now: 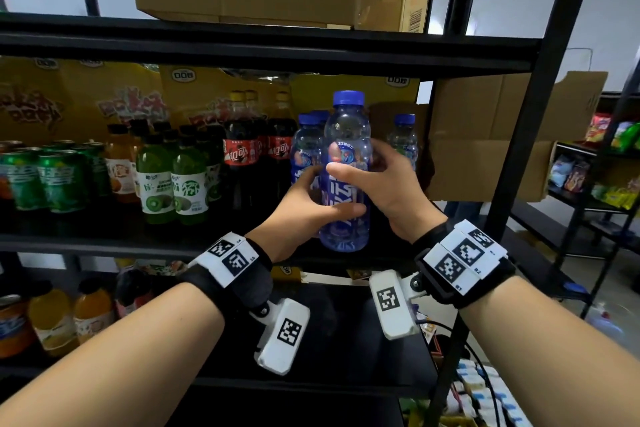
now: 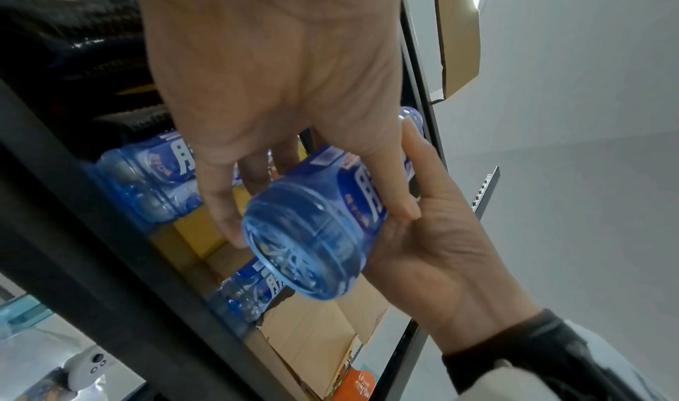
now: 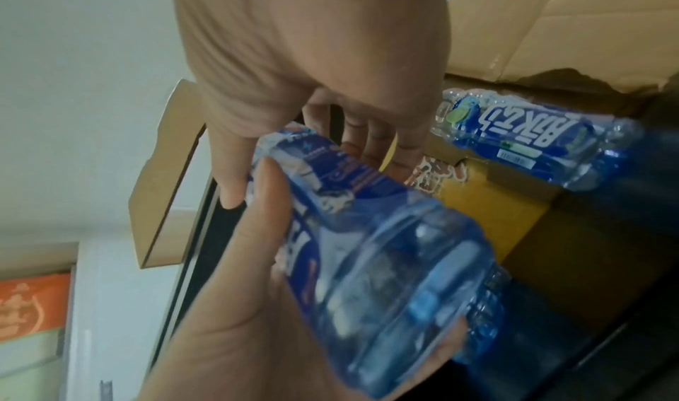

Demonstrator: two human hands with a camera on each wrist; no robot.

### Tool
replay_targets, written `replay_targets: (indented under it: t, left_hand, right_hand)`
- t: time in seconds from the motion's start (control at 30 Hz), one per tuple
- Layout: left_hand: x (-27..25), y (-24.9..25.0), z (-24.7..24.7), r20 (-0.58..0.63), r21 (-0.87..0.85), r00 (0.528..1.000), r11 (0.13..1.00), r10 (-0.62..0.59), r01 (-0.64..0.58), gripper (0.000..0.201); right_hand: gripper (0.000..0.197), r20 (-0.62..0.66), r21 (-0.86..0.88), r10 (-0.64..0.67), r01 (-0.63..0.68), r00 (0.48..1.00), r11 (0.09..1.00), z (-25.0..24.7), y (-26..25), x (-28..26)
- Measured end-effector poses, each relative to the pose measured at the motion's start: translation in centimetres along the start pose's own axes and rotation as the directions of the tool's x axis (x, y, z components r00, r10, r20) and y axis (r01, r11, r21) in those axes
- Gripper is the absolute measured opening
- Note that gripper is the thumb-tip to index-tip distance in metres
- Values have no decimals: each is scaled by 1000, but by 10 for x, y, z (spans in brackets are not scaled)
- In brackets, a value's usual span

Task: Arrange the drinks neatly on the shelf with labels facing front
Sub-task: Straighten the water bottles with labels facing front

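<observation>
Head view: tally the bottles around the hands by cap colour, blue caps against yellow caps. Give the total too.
Blue-capped bottles: 4, counting the held bottle gripped by the left hand and right hand.
Yellow-capped cola bottles: 3, going by the caps that show.
Total: 7
</observation>
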State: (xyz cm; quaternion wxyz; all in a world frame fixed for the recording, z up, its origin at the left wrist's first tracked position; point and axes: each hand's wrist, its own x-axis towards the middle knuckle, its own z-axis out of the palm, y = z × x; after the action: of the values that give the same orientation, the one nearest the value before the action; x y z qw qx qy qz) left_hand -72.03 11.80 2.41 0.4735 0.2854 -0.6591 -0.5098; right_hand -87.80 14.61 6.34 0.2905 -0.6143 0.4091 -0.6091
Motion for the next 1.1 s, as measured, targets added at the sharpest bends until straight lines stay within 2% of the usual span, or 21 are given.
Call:
replay_targets:
  t: [0.07,0.13,0.23,0.3,0.37,0.43,0.5,0.6,0.73,0.83,0.93,1.0,1.07,1.1]
  left_hand:
    - [-1,2,3,18,15,1000,1000,-10,10,68]
    - [0,4,5,78,20,995,998,-54,53,61]
    - [1,8,2,125,-63,979,983,-161,170,64]
    - [-1,10,-2,118,-44,979,984,-165,171,65]
    - [-4,9,-4,99,-10,985,989,-143,144,62]
    - [-6,5,-4,43,23,993,993,-114,113,67]
    - [-6,1,-3,-7,53,997,996,-74,74,73]
    - [-7,-1,3,1,100,1000,995,-8,8,73]
    - [-4,2,11,12,118,1000,993,-1,-1,69]
    - [-3,8,9,-35,114,999,993,18,-14,64]
    - [-7,13,9,-63,183,995,981,83,-70,63]
    - [-10,15,11,-40,128,999,992,17,-12,55]
    - [-13,22,8,98,-75,980,981,-171,179,44]
    - [-14,25,6,202,-179,944,938,-259,296,44]
  right_hand:
    - [43,-29,23,0,1,1000,1000,0,-1,0]
    - [53,-58,46,7,-5,998,999,-1,-1,0]
    - [68,-78,123,36,-26,996,992,2,1,0]
    - [68,-68,162,65,-53,996,985,4,3,1]
    - [77,-56,120,75,-68,996,990,5,5,2]
    - [85,-49,-2,53,-53,997,999,4,7,3]
    - [80,-42,-83,26,-29,999,996,4,7,3]
    - [63,-64,-125,22,-30,998,992,2,6,7]
    - [74,-109,-67,44,-52,993,996,4,3,8]
    - [50,-116,47,71,-66,991,997,9,10,3]
    - [45,-69,-16,95,-96,993,995,8,10,2]
    - [38,-40,-4,138,-138,990,990,1,5,4]
    - [31,-2,51,192,-192,981,980,-4,1,5]
    - [33,-4,97,229,-228,973,969,-5,1,4]
